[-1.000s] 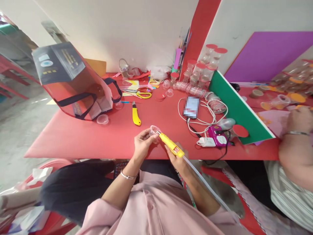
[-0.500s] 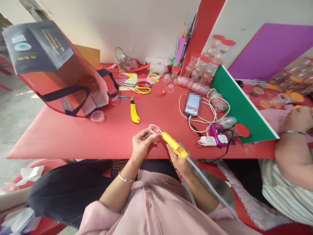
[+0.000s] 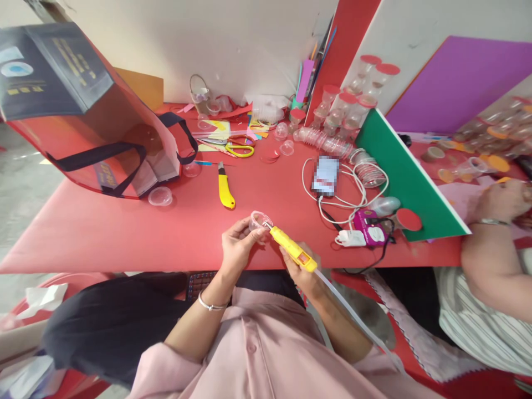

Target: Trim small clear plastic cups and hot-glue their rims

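Note:
My left hand (image 3: 239,247) pinches a small clear plastic cup (image 3: 258,220), its mouth tilted up, just above the front part of the red table (image 3: 174,238). In my right hand (image 3: 305,275) is a yellow hot glue gun (image 3: 292,247) with a long pale glue stick (image 3: 357,318) trailing from its back end. The nozzle points at the cup's right rim; whether it touches I cannot tell. Beyond the cup lies a yellow utility knife (image 3: 225,188). Scissors (image 3: 239,145) with yellow and red handles rest farther back.
A large red and black bag (image 3: 120,127) stands at left, a clear cup (image 3: 160,196) before it. To the right lie a phone (image 3: 326,174), white cables and a purple power adapter (image 3: 373,228). A green board (image 3: 411,183) divides off another person's arm (image 3: 494,255). Red-topped cups (image 3: 347,102) are stacked behind.
The view has shifted slightly, moving the scene a little to the left. Both hands keep their holds on the cup and glue gun, with the nozzle still at the rim.

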